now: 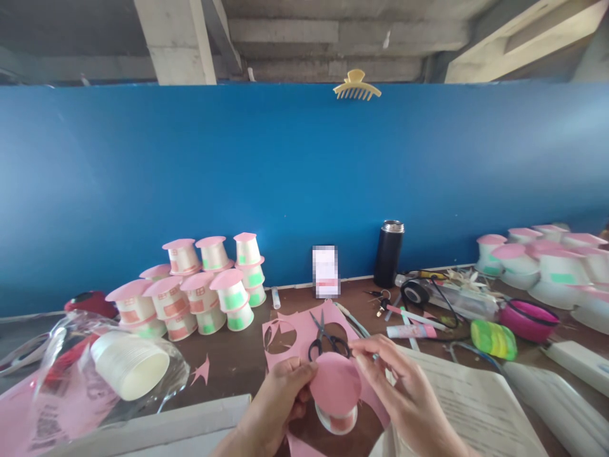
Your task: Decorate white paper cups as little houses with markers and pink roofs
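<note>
A pink paper disc (335, 383) lies over a small white paper cup (337, 421) with a reddish patch on its side, low in the middle. My left hand (284, 398) is closed on the disc's left edge, thumb on top and fingers curled below. At the upper right edge, the thumb and forefinger of my right hand (399, 384) are pinched together on the rim. Black-handled scissors (323, 335) lie open just behind, on a pink sheet (298, 315) with round holes cut in it. Whether disc and cup are joined cannot be seen.
Stacked cups with pink paper tops (219, 298) stand at left; more (561, 270) stand far right. A bag of white cups (130, 365) lies front left. A black flask (389, 254), glue stick (412, 331), tape rolls (493, 339) and an open book (476, 400) occupy the right.
</note>
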`<state>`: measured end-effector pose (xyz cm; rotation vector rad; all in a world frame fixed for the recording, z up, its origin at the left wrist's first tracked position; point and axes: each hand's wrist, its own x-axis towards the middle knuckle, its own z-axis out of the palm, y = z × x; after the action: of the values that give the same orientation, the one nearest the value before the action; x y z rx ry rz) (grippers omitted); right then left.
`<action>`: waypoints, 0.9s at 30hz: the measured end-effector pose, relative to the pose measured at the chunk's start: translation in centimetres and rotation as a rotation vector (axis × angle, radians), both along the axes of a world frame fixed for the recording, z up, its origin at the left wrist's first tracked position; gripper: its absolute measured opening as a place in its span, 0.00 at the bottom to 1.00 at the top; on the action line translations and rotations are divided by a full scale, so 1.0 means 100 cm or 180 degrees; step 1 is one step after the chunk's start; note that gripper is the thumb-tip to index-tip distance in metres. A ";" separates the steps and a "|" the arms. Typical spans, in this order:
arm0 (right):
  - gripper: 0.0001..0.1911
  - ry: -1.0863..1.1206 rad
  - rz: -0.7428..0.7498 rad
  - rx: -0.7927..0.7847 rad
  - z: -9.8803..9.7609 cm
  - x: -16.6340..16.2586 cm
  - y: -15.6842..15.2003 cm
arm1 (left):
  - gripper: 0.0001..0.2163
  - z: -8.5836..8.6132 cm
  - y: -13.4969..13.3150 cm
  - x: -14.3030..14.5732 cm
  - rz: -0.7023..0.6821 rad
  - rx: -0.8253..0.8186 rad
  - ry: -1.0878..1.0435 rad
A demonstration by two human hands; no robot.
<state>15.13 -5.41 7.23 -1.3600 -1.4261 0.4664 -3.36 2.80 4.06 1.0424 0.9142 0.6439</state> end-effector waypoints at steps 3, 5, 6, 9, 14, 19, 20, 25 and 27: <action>0.12 -0.0098 0.0020 -0.0011 0.000 0.001 -0.001 | 0.19 -0.001 0.000 0.000 -0.0007 0.0031 0.0055; 0.12 -0.0244 0.0054 -0.0008 0.000 0.001 -0.001 | 0.19 -0.002 0.001 0.000 -0.0017 0.0050 0.0075; 0.12 -0.0334 0.0065 0.0007 0.000 0.001 -0.001 | 0.19 -0.003 0.001 0.000 -0.0023 0.0053 0.0085; 0.13 -0.0640 0.0124 0.0094 -0.001 0.001 0.000 | 0.20 -0.002 0.001 0.000 -0.0049 0.0072 0.0094; 0.21 -0.1223 0.0313 0.0301 -0.005 -0.005 0.001 | 0.21 0.000 0.000 0.002 -0.0026 0.0086 0.0093; 0.27 -0.1642 0.0421 0.0274 -0.007 -0.009 0.003 | 0.20 0.002 0.001 0.003 0.0001 0.0029 0.0107; 0.28 -0.1696 0.0421 0.0246 -0.008 -0.009 0.004 | 0.20 0.002 0.001 0.002 0.0003 0.0039 0.0114; 0.29 -0.1850 0.0372 0.0119 -0.014 -0.008 0.006 | 0.19 0.003 0.000 0.002 0.0034 0.0108 0.0195; 0.29 -0.1848 0.0359 0.0087 -0.015 -0.008 0.006 | 0.18 0.003 0.000 0.002 0.0025 0.0130 0.0246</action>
<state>14.32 -4.78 5.70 -1.4640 -1.9778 0.1183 -3.14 2.79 4.35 1.1067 0.9761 0.6348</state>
